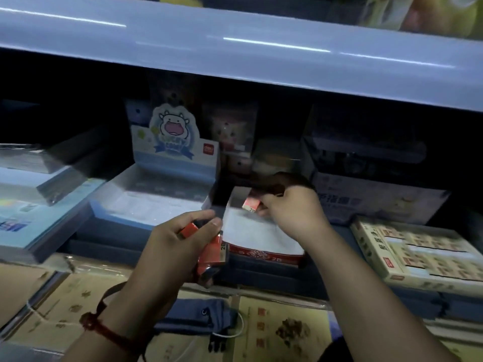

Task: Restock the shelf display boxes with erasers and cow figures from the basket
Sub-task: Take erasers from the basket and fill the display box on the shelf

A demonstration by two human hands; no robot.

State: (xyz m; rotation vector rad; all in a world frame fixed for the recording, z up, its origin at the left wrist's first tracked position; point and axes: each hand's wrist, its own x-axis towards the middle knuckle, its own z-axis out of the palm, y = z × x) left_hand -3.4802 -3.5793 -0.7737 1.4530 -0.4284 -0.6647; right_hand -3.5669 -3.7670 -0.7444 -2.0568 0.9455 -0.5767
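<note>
My left hand (180,241) grips a bunch of red-wrapped 2B erasers (211,253) just left of the red eraser display box (264,257). Deep over that box's back end, my right hand (290,207) pinches a single red eraser (251,204). The inside of the red box shows a bare white floor. To its left stands a blue-and-white cow display box (156,199) with a cartoon cow header card (172,129), and its tray looks bare. The basket is out of view.
A white shelf board (235,45) overhangs the dark shelf. Behind the boxes stand pink cow figure packs (230,131). A dark box (366,184) sits to the right, a cream box of small erasers (418,252) at front right, flat blue packs (31,199) at left, and a blue pouch (193,314) below.
</note>
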